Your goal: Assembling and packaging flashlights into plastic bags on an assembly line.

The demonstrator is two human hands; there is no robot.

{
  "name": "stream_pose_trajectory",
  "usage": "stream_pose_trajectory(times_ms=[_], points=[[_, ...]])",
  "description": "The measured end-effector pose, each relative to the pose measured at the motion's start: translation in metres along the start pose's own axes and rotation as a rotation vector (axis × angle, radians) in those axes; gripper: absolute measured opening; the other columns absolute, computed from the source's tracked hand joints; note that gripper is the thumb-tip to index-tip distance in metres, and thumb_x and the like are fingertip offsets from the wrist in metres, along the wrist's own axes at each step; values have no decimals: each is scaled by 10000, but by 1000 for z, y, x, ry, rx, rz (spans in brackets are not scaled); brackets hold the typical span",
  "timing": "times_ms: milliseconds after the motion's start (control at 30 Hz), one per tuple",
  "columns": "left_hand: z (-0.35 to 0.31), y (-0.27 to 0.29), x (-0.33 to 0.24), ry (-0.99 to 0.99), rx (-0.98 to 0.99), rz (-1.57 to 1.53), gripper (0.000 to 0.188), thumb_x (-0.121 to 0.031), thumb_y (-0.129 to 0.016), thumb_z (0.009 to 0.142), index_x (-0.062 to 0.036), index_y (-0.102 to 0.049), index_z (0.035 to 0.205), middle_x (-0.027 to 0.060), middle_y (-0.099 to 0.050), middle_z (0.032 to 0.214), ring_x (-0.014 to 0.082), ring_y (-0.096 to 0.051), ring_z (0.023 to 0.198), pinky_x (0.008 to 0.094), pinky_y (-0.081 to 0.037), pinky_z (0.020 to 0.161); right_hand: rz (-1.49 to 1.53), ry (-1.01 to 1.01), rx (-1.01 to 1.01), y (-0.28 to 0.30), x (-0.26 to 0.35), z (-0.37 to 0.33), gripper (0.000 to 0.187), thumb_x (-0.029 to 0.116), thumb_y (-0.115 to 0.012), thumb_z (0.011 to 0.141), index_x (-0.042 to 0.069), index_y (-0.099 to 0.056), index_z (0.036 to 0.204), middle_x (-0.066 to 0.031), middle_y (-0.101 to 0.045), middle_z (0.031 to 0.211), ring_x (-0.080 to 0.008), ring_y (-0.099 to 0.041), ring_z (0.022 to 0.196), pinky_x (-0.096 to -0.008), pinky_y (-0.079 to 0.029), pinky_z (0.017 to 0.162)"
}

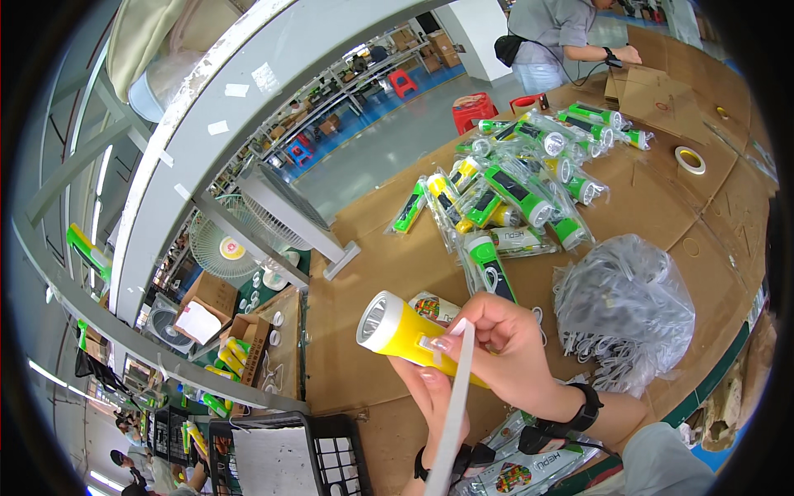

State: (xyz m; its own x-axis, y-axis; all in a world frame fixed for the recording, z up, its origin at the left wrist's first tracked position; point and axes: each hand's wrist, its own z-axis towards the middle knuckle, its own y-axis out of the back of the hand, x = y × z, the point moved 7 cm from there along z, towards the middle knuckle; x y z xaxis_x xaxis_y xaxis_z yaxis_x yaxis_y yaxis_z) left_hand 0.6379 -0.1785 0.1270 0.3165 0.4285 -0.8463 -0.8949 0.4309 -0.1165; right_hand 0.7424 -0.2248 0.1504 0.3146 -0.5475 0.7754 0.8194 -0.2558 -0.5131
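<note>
Yellow flashlight [403, 332] sits low in the middle of the view, held above the cardboard-covered tabletop [389, 248], lens end pointing left and up. The right hand [504, 343] wraps the rear of the barrel, fingers curled, thumb and forefinger pinching near the switch on the body. The left hand [434, 393] supports it from beneath, fingers closed under the barrel. A flat white strip [455, 413] runs from the flashlight down toward the lower edge; which hand grips it cannot be told.

Step in hand, by the look of it: fitting or checking the strip against a single flashlight before it is bagged. The next move would call for a steady hold with the left while the right works the strip at the switch area.

Just behind lies a printed sleeve [434, 307]. Further up the tabletop, a heap of bagged green and yellow flashlights [513, 194]. To the right, a clear bag of white cords [624, 306]. A tape roll [690, 159] lies far right. Black crate [281, 455] at lower left. Another person [562, 37] works at the far end.
</note>
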Motion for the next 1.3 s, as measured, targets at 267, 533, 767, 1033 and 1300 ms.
stream_pose_trajectory(times_ms=[267,533,767,1033,1300], points=[[-4,-7,-11,-72,51,142,717,-424,-464,993,-8,-136,1475,151,-390,1375,230,-439,1226,394,-340,1044,-39,83,-14,-3,-8,-5,92,-31,-638,872,9,-558,895,-25,-656,832,-16,-605,752,-162,-467,601],[-3,0,-1,15,-38,13,525,-284,-378,1037,-12,-228,1460,134,-433,1352,213,-453,1214,362,-343,1036,-214,168,-36,3,-3,-2,110,15,-683,841,17,-575,862,-7,-630,731,-13,-569,634,-196,-433,521],[0,-4,-4,10,-36,-45,475,-268,-351,1032,-9,-307,1427,139,-471,1307,213,-485,1178,364,-371,1013,-1001,731,-83,-1,40,-6,121,100,-712,794,45,-606,810,-63,-565,631,-169,-556,479,-289,-414,430],[9,0,-17,144,-41,-77,421,-285,-319,1011,-19,-386,1330,120,-598,925,177,-593,738,281,-489,645,-880,589,-134,7,41,2,89,73,-685,803,46,-602,824,-48,-580,643,-166,-575,474,-299,-422,419],[17,36,-3,44,-148,87,375,-136,-517,942,17,-444,1277,82,-578,1022,129,-558,875,267,-461,769,-859,695,-41,-8,47,-11,90,84,-719,795,55,-650,845,-46,-628,683,-172,-592,506,-290,-443,452]])
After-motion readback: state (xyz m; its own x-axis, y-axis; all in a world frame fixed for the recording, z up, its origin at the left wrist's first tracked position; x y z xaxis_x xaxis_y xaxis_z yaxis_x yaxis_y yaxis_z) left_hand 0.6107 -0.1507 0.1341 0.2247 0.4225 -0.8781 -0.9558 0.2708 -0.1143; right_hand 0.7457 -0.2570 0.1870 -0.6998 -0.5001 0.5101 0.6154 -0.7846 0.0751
